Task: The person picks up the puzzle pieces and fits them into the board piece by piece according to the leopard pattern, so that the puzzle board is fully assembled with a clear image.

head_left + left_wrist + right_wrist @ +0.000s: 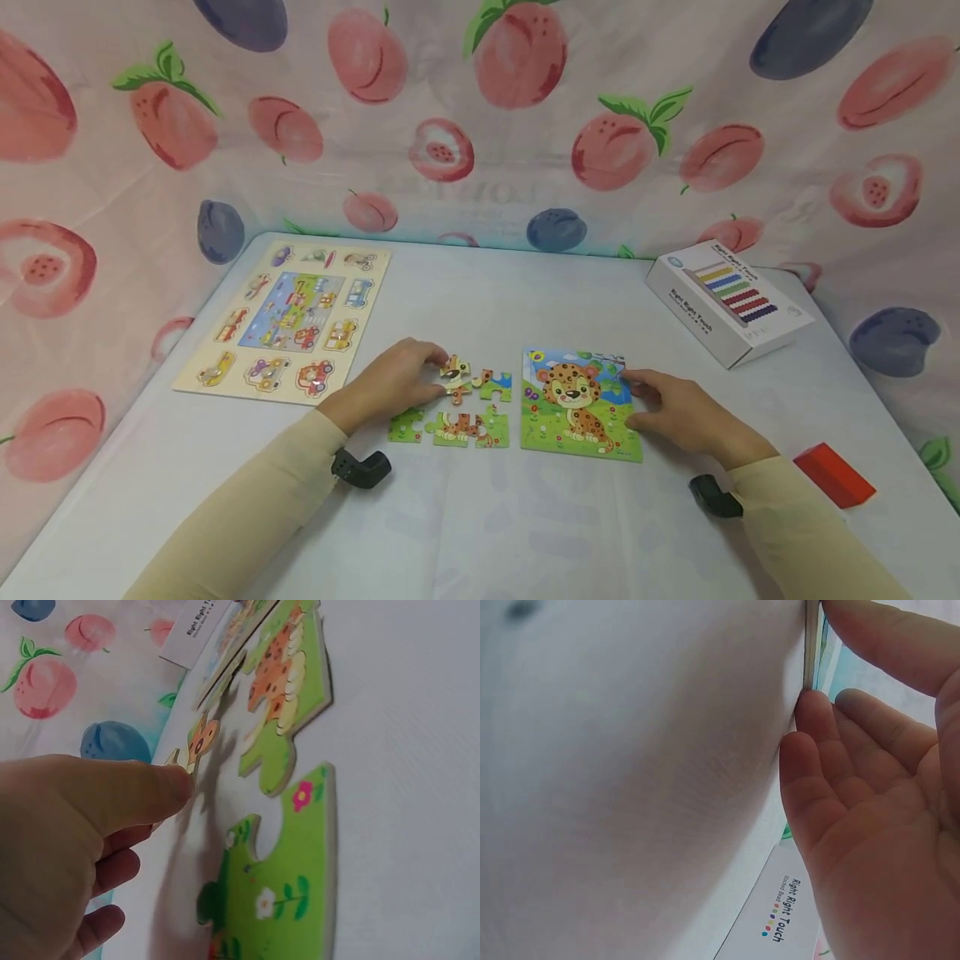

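My left hand (393,379) pinches a spotted puzzle piece (454,375) between thumb and fingers; in the left wrist view this piece (201,739) is tilted, above the table. Around it lie loose pieces: a blue-green one (497,384) to the right, a green corner piece (405,426) below the hand, and leopard-body pieces (452,430) in front. The square leopard picture board (577,404) lies right of them. My right hand (678,408) touches that board's right edge with thumb and fingertips; in the right wrist view the hand (885,780) is beside the board's edge (811,645).
A wooden vehicle puzzle board (352,333) lies at the back left. The white box (723,304) printed with coloured bars stands at the back right. A red block (834,475) lies beside the right forearm. Fruit-patterned cloth (517,167) hangs behind the table.
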`<state>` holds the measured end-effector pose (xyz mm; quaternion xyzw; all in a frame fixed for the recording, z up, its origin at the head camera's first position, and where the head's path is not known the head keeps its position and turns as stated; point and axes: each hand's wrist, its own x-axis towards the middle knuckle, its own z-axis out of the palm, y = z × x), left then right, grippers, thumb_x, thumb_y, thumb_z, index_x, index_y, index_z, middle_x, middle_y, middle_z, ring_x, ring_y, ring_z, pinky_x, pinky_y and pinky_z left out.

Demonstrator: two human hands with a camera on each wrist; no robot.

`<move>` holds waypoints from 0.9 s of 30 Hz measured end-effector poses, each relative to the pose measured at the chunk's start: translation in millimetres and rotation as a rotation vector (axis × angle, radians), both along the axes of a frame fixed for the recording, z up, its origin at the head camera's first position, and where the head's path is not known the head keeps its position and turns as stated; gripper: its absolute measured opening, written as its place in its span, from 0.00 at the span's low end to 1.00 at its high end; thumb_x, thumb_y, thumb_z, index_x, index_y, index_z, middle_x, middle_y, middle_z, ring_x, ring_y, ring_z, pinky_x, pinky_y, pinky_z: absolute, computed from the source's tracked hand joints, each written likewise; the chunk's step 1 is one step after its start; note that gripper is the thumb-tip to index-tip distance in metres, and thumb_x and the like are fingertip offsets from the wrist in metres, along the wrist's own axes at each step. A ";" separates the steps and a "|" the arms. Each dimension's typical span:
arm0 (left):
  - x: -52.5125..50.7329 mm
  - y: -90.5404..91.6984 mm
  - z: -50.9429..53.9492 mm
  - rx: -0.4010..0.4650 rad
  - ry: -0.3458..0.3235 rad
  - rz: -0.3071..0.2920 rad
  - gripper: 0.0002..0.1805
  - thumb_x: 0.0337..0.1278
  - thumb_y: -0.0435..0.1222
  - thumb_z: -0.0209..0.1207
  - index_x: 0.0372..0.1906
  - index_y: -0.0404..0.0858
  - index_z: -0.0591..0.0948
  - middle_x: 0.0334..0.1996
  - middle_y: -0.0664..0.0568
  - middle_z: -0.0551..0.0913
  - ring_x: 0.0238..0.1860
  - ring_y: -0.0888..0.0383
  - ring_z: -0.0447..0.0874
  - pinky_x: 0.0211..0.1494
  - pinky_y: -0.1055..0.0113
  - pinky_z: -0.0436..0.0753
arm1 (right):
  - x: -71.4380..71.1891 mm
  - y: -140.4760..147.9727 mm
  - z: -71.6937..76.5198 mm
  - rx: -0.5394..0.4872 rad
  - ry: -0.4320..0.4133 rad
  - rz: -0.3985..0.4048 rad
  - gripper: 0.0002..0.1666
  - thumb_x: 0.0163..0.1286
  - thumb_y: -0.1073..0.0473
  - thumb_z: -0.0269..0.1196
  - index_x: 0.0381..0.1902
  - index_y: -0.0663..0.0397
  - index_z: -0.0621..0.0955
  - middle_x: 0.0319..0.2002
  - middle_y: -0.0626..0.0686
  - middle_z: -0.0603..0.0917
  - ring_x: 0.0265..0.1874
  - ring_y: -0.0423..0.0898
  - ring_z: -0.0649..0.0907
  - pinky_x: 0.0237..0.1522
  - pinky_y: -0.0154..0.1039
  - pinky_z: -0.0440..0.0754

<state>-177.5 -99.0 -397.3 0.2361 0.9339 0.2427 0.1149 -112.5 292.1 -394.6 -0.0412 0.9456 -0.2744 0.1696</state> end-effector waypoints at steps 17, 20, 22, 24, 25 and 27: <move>3.3 12.4 14.2 0.025 0.043 -0.056 0.21 0.56 0.38 0.70 0.55 0.37 0.82 0.51 0.49 0.82 0.58 0.51 0.76 0.62 0.56 0.74 | -0.7 1.2 -1.6 -0.006 0.004 0.001 0.43 0.63 0.55 0.72 0.72 0.62 0.68 0.65 0.67 0.74 0.65 0.67 0.70 0.63 0.64 0.67; 3.4 19.4 15.2 0.031 0.052 -0.074 0.21 0.56 0.38 0.70 0.54 0.37 0.83 0.51 0.50 0.83 0.57 0.52 0.76 0.62 0.56 0.74 | -0.7 1.4 -1.1 -0.015 0.001 -0.002 0.43 0.63 0.56 0.71 0.72 0.61 0.68 0.65 0.67 0.74 0.65 0.67 0.70 0.64 0.64 0.67; 3.2 24.6 15.9 0.030 0.052 -0.080 0.20 0.57 0.39 0.70 0.54 0.38 0.83 0.51 0.51 0.83 0.57 0.53 0.76 0.62 0.57 0.74 | -0.7 1.7 -1.0 -0.020 -0.002 0.000 0.43 0.63 0.56 0.71 0.72 0.62 0.68 0.65 0.67 0.74 0.65 0.67 0.70 0.64 0.64 0.67; 2.7 29.7 16.0 0.028 0.052 -0.088 0.21 0.57 0.39 0.70 0.54 0.38 0.82 0.51 0.52 0.83 0.57 0.53 0.75 0.62 0.57 0.74 | -0.8 1.9 -0.9 -0.022 -0.002 -0.002 0.43 0.63 0.56 0.71 0.72 0.61 0.68 0.65 0.67 0.74 0.65 0.67 0.70 0.64 0.64 0.67; 2.4 32.3 16.2 0.027 0.051 -0.091 0.21 0.57 0.39 0.70 0.55 0.38 0.82 0.50 0.52 0.83 0.58 0.54 0.75 0.62 0.58 0.74 | -0.9 2.1 -1.1 -0.021 -0.003 -0.001 0.43 0.63 0.56 0.71 0.72 0.61 0.68 0.65 0.67 0.74 0.65 0.67 0.70 0.63 0.64 0.67; 2.1 36.8 16.2 0.029 0.047 -0.093 0.21 0.57 0.39 0.70 0.55 0.39 0.83 0.50 0.53 0.83 0.57 0.54 0.75 0.62 0.59 0.74 | -0.9 2.2 -0.7 -0.016 -0.002 -0.002 0.43 0.63 0.56 0.71 0.72 0.61 0.68 0.65 0.67 0.74 0.65 0.67 0.71 0.63 0.63 0.68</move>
